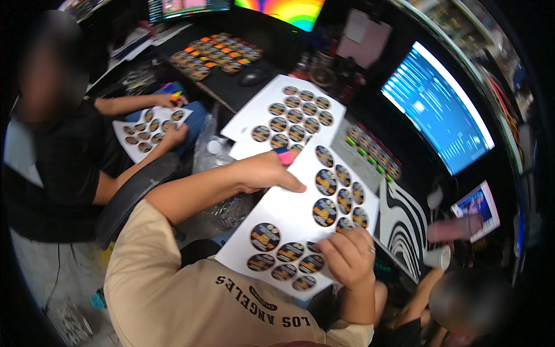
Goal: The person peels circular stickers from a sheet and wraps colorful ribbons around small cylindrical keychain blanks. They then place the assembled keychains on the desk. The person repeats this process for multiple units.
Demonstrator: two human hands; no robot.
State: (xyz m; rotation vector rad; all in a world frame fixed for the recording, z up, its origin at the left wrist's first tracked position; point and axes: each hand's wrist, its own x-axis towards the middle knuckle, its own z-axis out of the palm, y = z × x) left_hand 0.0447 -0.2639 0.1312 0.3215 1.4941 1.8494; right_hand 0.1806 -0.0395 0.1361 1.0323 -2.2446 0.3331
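My left hand [263, 172] is closed on a white sheet of round stickers [277, 214], its thumb lying on the sheet's face. A small pink and dark blue item [284, 155] shows at that hand's fingers; its kind I cannot make out. The stickers are dark with orange and white print, and a bare white band crosses the sheet between two groups of them. At the sheet's right edge, my right hand [350, 254] has its fingers curled and pressed onto the stickers. A ring is on one finger. Its fingertips partly cover a sticker, so I cannot tell whether one is lifted.
More sticker sheets [248, 118] lie on the desk beyond. Round pieces with orange parts [217, 55] and green-edged ones [373, 153] stand in rows. A keyboard [347, 144], mouse [254, 77] and monitor [436, 107] are nearby. Left, a co-worker holds another sheet [144, 130]; another person sits right.
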